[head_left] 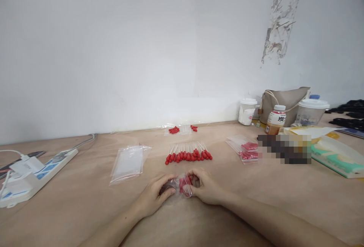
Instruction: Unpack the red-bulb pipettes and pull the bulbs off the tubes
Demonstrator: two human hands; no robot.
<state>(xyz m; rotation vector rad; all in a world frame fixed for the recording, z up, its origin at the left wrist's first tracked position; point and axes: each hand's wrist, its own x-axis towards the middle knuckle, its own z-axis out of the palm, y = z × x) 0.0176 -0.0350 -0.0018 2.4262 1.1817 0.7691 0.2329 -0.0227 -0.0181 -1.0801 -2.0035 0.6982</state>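
A small clear plastic zip bag (185, 184) with red-tipped pieces inside is held low over the table between my hands. My left hand (157, 196) pinches its left end, thumb and fingers closed on the film. On the other end, my right hand (207, 188) grips the bag near the red tips. Just beyond lies a row of thin pale sticks with red tips (189, 156). A stack of flat clear zip bags (127, 163) rests to the left. Filled bags with red contents (248, 151) are piled to the right.
More red-tipped sticks (174, 130) lie on clear film near the wall. A power strip (42, 175) with chargers stands at left. On the right are a paper cup (247, 111), a drink bottle (276, 120), a grey bag (284, 99) and a green-and-white packet (338, 156).
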